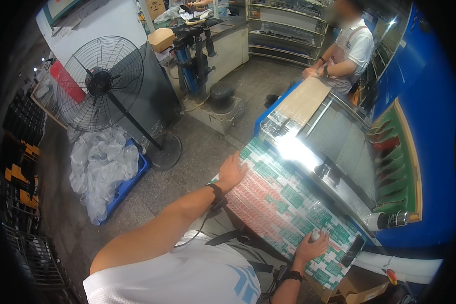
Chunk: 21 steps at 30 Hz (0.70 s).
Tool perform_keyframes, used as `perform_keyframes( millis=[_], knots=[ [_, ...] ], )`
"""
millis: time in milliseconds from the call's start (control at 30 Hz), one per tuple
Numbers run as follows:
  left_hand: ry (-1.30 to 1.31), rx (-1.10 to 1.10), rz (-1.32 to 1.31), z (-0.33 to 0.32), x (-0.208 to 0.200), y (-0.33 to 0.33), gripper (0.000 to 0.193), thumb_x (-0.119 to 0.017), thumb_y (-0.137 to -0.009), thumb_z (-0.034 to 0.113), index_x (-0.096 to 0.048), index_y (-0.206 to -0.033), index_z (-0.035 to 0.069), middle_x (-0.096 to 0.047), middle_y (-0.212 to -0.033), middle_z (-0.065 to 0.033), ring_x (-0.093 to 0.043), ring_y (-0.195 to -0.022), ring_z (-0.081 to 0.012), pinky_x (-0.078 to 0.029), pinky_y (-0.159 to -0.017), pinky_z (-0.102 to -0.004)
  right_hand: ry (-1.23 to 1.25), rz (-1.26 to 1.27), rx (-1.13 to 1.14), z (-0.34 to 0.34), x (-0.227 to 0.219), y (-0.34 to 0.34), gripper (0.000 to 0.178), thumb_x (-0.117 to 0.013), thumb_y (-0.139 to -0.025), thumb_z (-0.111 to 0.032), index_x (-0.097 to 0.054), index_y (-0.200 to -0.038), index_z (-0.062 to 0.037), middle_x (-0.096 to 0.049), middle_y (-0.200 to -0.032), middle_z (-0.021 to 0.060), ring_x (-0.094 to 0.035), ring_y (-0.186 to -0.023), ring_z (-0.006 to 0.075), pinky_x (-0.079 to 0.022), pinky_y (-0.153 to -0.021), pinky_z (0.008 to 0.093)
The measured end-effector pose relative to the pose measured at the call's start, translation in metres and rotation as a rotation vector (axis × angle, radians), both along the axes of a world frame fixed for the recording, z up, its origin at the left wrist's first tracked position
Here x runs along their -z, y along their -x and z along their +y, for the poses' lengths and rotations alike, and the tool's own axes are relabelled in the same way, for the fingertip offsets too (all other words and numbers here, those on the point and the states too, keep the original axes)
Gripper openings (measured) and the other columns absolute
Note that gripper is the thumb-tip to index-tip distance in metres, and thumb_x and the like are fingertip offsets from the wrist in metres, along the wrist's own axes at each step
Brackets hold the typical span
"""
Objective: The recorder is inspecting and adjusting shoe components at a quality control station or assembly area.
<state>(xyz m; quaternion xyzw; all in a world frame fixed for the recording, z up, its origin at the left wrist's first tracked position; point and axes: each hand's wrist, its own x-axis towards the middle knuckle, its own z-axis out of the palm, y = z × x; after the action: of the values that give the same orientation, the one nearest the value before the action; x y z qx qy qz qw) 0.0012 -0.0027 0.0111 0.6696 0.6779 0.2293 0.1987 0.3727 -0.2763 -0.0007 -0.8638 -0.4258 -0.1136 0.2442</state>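
Note:
In front of me is a worktable (pixel 268 175) covered with a green, white and red printed sheet under clear film. My left hand (pixel 231 172) rests on its left edge, fingers lying on the covering, with nothing visible in them. Near the table's right end, my right hand (pixel 310 249) rests on the surface with bent fingers. A small whitish thing (pixel 315 235) sits at those fingertips; its kind is too small to make out. Just right of that hand lies a dark phone (pixel 353 251). Both wrists carry dark bands.
Beyond the table runs a conveyor (pixel 339 144) with a cardboard sheet (pixel 304 104) on its far end, where another person (pixel 347 53) stands. A fan (pixel 99 81) and a blue bin (pixel 129 187) of clear plastic bags stand left. An opened carton (pixel 362 291) sits below right.

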Motion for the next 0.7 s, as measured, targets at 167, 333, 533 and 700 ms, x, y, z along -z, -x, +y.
perform_keyframes(
  millis=[167, 333, 533, 700],
  knots=[
    [-0.019, 0.0, 0.003, 0.0003, 0.002, 0.0003, 0.077, -0.065, -0.105, 0.041, -0.042, -0.165, -0.001, -0.061, -0.145, -0.0271, -0.06, -0.135, -0.0441, -0.049, -0.116, -0.0519, -0.001, -0.001, 0.002, 0.0004, -0.0013, 0.0006, 0.051, -0.079, -0.095, -0.024, -0.065, -0.141, -0.0062, -0.055, -0.158, 0.0209, -0.047, -0.149, 0.0438, -0.029, -0.127, 0.0609],
    [-0.028, -0.007, 0.004, 0.0001, 0.0016, 0.0004, 0.077, -0.066, -0.104, 0.04, -0.042, -0.164, -0.001, -0.062, -0.142, -0.0274, -0.061, -0.132, -0.0448, -0.05, -0.114, -0.0525, -0.004, -0.004, 0.006, 0.0017, -0.0026, 0.0017, 0.051, -0.08, -0.095, -0.024, -0.066, -0.14, -0.0061, -0.056, -0.157, 0.0206, -0.047, -0.149, 0.0434, -0.029, -0.127, 0.0604],
    [-0.037, -0.006, -0.007, -0.0008, 0.0011, 0.0005, 0.077, -0.066, -0.104, 0.04, -0.042, -0.164, -0.002, -0.062, -0.143, -0.0286, -0.062, -0.133, -0.0461, -0.05, -0.114, -0.0533, -0.01, 0.008, 0.0, 0.0003, -0.0007, 0.0009, 0.052, -0.081, -0.093, -0.021, -0.065, -0.14, -0.0052, -0.056, -0.157, 0.021, -0.048, -0.149, 0.0432, -0.029, -0.127, 0.0598],
    [-0.049, -0.012, -0.021, -0.0007, 0.0032, 0.0, 0.077, -0.067, -0.103, 0.04, -0.044, -0.162, -0.002, -0.062, -0.141, -0.0303, -0.061, -0.131, -0.0479, -0.049, -0.114, -0.0539, -0.023, -0.015, -0.006, 0.0001, 0.0006, 0.0006, 0.052, -0.081, -0.093, -0.02, -0.065, -0.14, -0.0048, -0.056, -0.158, 0.0215, -0.048, -0.149, 0.0432, -0.028, -0.128, 0.06]
  ],
)
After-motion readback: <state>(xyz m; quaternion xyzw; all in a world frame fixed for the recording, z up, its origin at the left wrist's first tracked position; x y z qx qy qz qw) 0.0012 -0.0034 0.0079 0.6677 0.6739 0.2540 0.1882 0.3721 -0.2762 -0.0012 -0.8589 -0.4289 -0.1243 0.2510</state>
